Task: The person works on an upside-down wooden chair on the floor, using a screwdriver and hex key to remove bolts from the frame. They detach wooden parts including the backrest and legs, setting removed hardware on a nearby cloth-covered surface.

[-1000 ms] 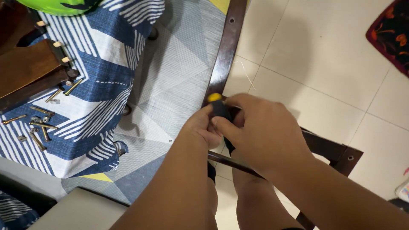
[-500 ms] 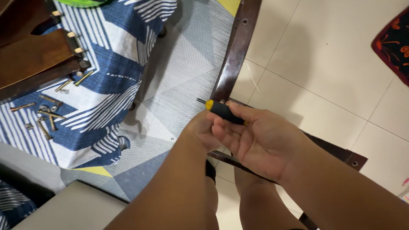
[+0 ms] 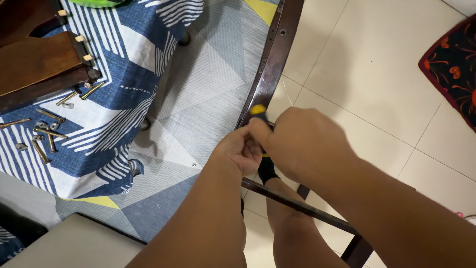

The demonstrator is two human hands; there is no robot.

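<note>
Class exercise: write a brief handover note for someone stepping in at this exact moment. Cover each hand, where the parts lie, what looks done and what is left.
Right hand: closed around a screwdriver with a yellow-and-black handle, held at the dark wooden rail.
Left hand: pinched beside the tool at the same rail.
Parts: loose bolts lie on the blue patterned cloth, next to a brown wooden panel with dowels.
Done: cannot tell whether any fastener is seated.
Left: the loose bolts are unused.
</note>
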